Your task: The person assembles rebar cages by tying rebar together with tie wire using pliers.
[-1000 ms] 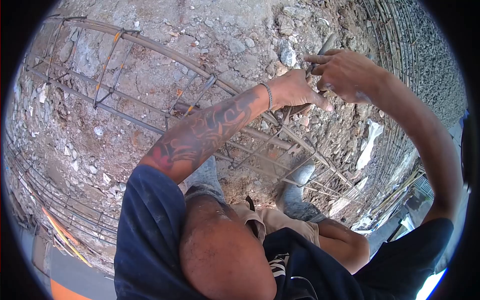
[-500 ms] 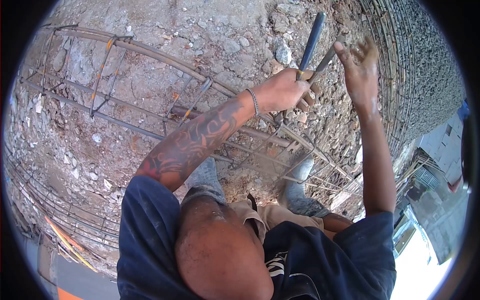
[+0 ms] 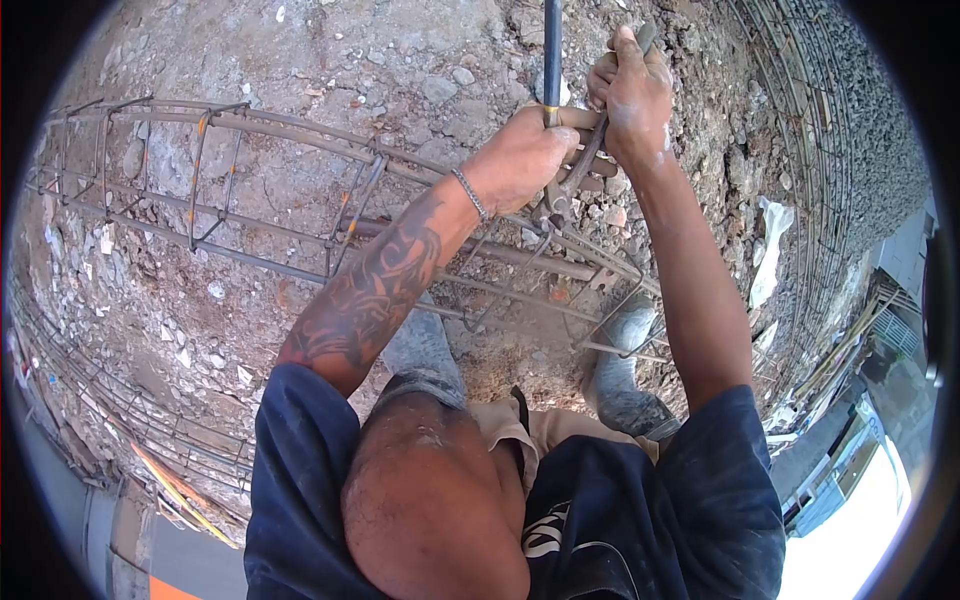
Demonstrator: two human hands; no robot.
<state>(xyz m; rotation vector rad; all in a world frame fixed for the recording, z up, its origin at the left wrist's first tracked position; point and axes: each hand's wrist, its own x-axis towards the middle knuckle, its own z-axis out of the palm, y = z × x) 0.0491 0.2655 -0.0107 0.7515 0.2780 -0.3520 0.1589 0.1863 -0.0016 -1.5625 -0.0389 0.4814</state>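
1. Steel, long-handled pincers (image 3: pixel 582 170) stand between the two hands, one handle in a dark blue-black sleeve (image 3: pixel 552 55), the other bare grey metal (image 3: pixel 647 36); the handles are parted, and the tool's head is at a bar of the rebar cage below, though whether it bites anything I cannot tell.
2. Left hand (image 3: pixel 530 150): curled around the lower end of the dark sleeve, thumb folded over it, the fingers reaching out behind the bare handle.
3. Right hand (image 3: pixel 635 100): closed in a fist on the upper part of the bare handle, thumb laid along it and the tip poking out above.
4. Long, narrow rebar cage (image 3: pixel 363 202), with rust-orange marks on some stirrups, runs from the left under the left forearm to the area below the hands.
5. Grey, dust-caked boots (image 3: pixel 420 345) stand close to the cage on stony brown ground (image 3: pixel 440 90).
6. Braided bracelet (image 3: pixel 468 195) rings the left wrist.
7. White crumpled scrap (image 3: pixel 772 250) lies right of the right forearm, near more dark steel bars (image 3: pixel 800 150).
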